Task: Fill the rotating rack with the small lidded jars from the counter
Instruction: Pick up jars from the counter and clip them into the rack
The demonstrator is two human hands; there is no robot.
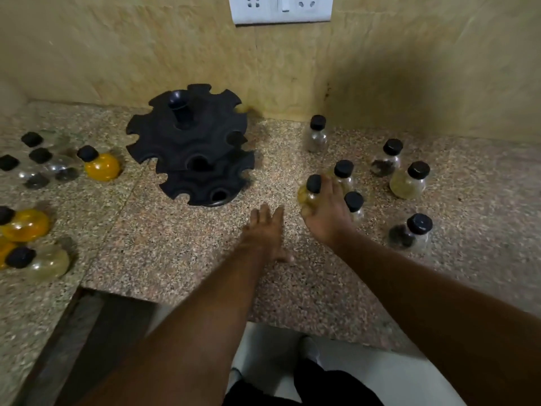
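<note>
Speckled counter (181,259) wide beneath both hands. Black 2-tier rack (190,148) beyond the fingertips, apparently empty; nearly all filling left. Left hand (265,232) flat, fingers spread, holding nothing. Right hand (328,212) wrapped around yellowish jar (307,197); other jars either side: orange, clear, dark contents.

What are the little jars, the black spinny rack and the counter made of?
The jars look like clear glass or plastic, since you can see what is inside; it is hard to tell which. Their caps look like dull black plastic. The rack seems to be matte black plastic. The counter looks like speckled polished stone.
</note>
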